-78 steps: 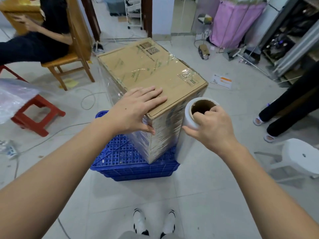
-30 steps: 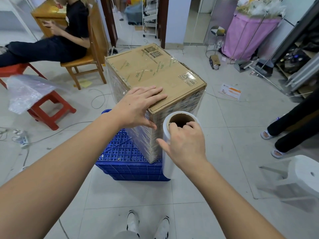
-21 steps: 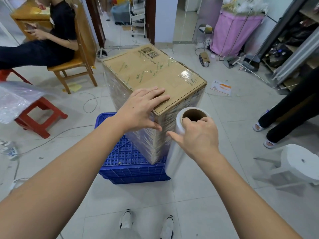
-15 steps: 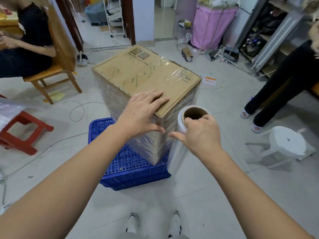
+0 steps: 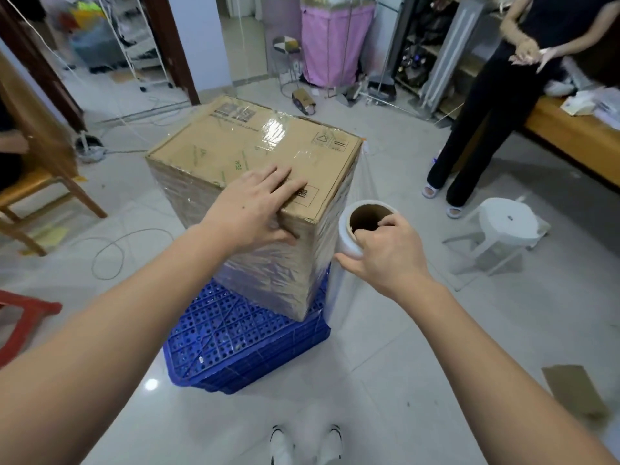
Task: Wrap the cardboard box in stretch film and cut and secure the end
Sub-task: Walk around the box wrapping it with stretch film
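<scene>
A tall cardboard box [image 5: 235, 152] stands on a blue perforated plastic crate [image 5: 235, 344], its sides covered in clear stretch film. My left hand [image 5: 258, 206] lies flat on the box's near top corner, fingers straight, thumb down the near side. My right hand [image 5: 385, 253] grips the top of an upright stretch film roll [image 5: 349, 243] just right of the box, fingers hooked into its cardboard core. A sheet of film [image 5: 360, 182] stretches from the roll along the box's right side.
A person in black [image 5: 496, 95] stands at the right by a wooden bench [image 5: 570, 135]. A white plastic stool [image 5: 503, 226] is right of the roll. A wooden chair [image 5: 40, 182] and red stool [image 5: 20, 317] stand left. Cables cross the tiled floor; my shoes [image 5: 305, 444] are below.
I have stepped round the box to the right, so the view swung and the standing person came into view. The roll moved along the box's right side, trailing film. My left hand stayed on top.
</scene>
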`<state>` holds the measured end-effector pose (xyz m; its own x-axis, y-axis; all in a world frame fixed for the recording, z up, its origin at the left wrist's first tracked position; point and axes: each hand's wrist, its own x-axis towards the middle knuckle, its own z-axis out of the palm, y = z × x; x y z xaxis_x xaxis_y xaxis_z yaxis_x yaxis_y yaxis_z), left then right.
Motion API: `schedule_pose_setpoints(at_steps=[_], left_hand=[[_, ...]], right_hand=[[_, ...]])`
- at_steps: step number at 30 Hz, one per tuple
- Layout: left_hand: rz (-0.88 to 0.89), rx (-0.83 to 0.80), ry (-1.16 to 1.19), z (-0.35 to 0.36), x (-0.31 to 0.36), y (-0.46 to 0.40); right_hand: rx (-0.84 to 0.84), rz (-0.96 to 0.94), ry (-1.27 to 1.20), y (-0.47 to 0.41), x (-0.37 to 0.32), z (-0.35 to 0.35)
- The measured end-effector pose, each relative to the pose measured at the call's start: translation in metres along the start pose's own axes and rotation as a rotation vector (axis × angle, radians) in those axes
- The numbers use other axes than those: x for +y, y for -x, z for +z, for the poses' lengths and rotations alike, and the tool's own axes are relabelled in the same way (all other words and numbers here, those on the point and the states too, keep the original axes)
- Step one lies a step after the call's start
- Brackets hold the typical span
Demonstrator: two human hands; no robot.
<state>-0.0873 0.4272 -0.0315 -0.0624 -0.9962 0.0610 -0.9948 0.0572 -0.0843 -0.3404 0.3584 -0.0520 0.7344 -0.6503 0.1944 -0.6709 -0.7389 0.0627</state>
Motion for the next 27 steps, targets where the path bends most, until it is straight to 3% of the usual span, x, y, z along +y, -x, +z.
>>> schedule_pose_setpoints(at_steps=[10, 19, 27], left_hand=[[-0.003, -0.02, -0.021, -0.004, 0.006, -0.002], [0.004, 0.006, -0.012, -0.002, 0.006, -0.005], [-0.035, -0.013, -0.012, -0.004, 0.013, -0.011]], right_hand=[[0.112, -0.274, -0.106, 0.021, 0.01, -0.01], [-0.136, -0.527, -0.148, 0.024, 0.005, -0.042], [-0.171, -0.632, -0.246, 0.021, -0.006, -0.045]])
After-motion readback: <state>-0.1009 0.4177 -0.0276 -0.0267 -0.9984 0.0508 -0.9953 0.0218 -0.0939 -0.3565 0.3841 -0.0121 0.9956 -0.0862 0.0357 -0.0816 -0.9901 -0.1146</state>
